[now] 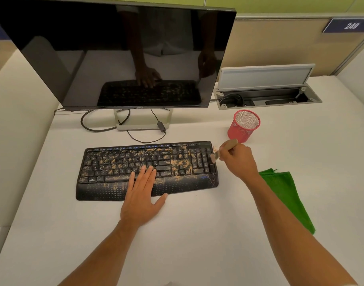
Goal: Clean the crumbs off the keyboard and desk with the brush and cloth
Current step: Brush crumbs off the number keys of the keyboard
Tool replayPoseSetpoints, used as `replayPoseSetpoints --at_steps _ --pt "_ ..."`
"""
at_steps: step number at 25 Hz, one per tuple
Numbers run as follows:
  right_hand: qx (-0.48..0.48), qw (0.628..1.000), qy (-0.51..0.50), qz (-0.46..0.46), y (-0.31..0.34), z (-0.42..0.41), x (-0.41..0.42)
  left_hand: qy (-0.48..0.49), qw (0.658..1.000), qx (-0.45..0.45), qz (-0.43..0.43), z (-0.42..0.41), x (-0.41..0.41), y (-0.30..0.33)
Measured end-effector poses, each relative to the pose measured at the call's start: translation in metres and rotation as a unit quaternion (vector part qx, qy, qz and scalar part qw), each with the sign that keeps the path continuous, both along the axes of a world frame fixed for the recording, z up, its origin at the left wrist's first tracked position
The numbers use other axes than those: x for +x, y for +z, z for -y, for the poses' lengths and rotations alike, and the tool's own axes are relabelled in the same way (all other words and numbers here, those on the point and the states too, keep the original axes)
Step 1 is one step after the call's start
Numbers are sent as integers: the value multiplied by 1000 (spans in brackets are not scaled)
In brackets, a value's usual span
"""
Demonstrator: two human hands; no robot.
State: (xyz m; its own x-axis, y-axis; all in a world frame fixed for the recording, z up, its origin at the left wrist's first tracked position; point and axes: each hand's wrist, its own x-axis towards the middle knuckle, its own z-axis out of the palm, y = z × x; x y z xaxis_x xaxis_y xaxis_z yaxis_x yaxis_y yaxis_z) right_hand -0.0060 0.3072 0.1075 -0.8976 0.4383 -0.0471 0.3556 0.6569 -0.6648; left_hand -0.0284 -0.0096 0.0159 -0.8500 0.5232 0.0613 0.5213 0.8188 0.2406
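Right hand (236, 159) grips brush (224, 150) at crumb-strewn keyboard's (148, 172) right edge; flat left hand (142, 195) steadies it; sweeping leftward likely next.

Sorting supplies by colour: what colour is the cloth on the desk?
Green; the cloth shows best in the head view.

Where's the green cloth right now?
In the head view the green cloth lies flat on the desk at the right, partly hidden by the right forearm, right of the keyboard and nearer the person than the red mesh cup.
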Motion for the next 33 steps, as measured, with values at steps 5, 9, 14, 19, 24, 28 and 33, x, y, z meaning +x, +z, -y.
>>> replayPoseSetpoints --at_steps 5,9,14,19,24,28,33 --pt "18 998 23 62 -8 2 0 0 1000 4 -2 0 0 -1" --pt "14 999 0 42 -5 0 -6 -1 1000 1 -1 0 0 -2" --pt "-19 997 -51 -52 -3 4 -23 0 1000 -1 0 0 -1 -2" --pt "16 999 -21 -32 -6 11 -43 2 1000 -9 5 -1 -1 -2" --pt "28 998 -53 26 -6 -5 -48 5 1000 -9 7 -1 -1 -1" --pt "-7 998 -63 -30 -3 -8 -46 6 1000 -12 7 -1 -1 -1" --pt "-69 997 -23 -11 -4 1 -44 5 1000 -9 10 -1 -1 1"
